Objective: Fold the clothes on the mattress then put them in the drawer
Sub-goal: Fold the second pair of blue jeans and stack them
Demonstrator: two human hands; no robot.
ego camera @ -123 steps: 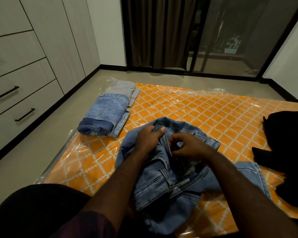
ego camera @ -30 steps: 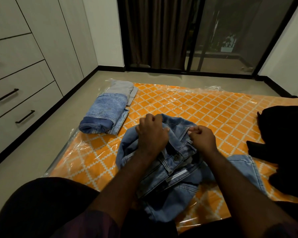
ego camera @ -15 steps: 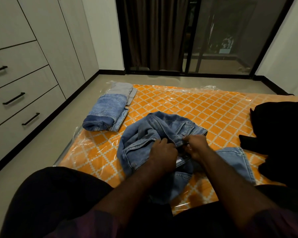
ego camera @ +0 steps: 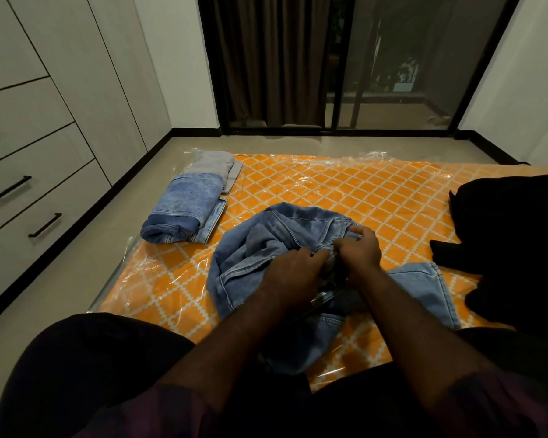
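Pinching jeans (ego camera: pixel 266 248), both hands (ego camera: pixel 358 248) mid-garment

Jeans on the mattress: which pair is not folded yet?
The light-blue jeans in the middle, crumpled and gripped by the left hand and right hand. The folded jeans lie near the mattress left edge.

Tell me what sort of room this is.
Most likely a home bedroom: an orange mattress lies on the floor, a wardrobe with drawers lines the left wall, and folded jeans sit on the mattress near loose jeans that the left hand and right hand grip.
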